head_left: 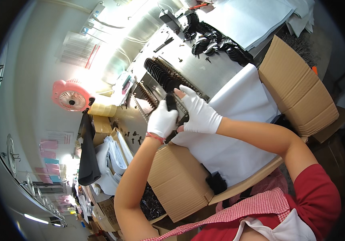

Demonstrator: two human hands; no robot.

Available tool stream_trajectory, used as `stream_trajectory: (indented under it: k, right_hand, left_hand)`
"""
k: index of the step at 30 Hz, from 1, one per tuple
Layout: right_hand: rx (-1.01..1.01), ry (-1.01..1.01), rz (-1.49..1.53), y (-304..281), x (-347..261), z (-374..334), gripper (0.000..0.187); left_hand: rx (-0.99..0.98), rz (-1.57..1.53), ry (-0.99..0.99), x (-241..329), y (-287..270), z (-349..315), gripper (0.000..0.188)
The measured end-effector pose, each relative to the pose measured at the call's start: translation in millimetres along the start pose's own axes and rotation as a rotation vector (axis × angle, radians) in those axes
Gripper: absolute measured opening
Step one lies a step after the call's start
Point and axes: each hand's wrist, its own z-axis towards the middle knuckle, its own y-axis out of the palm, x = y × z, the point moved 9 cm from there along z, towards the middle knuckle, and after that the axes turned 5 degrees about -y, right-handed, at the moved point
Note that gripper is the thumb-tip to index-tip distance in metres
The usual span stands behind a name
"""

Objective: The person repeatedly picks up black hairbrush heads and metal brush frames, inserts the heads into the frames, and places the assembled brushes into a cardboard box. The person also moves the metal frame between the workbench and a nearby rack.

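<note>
Both my hands wear white gloves and meet over a slotted metal rack (186, 82). A row of black curved pieces (156, 70) stands in the rack, side by side. My left hand (162, 121) is closed round a small dark piece (171, 102), blurred and too indistinct to name. Just right of it, my right hand (200, 112) reaches to the near end of the row, with bare fingertips showing through the glove. Its index finger is at the black pieces; the thumb is lower, apart from the finger. Whether it grips anything is hidden.
An open cardboard box (180, 178) lined with a white sheet (236, 132) stands before me, a black brush-like block (216, 182) at its edge. Black bundled parts (210, 38) lie on the metal table's far side. A pink fan (71, 96) and tape rolls (102, 109) are left.
</note>
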Motion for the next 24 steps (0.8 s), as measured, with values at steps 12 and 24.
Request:
stream_trajectory:
  k: [12, 24]
  right_hand:
    - [-0.218, -0.173, -0.007, 14.7, 26.4, 11.3, 0.043]
    - [-0.146, 0.106, -0.013, 11.4, 51.1, 9.7, 0.053]
  left_hand:
    - [0.360, -0.078, 0.106, -15.9, -19.6, 99.7, 0.058]
    - [0.255, 0.623, 0.069, 45.7, -10.0, 77.3, 0.031]
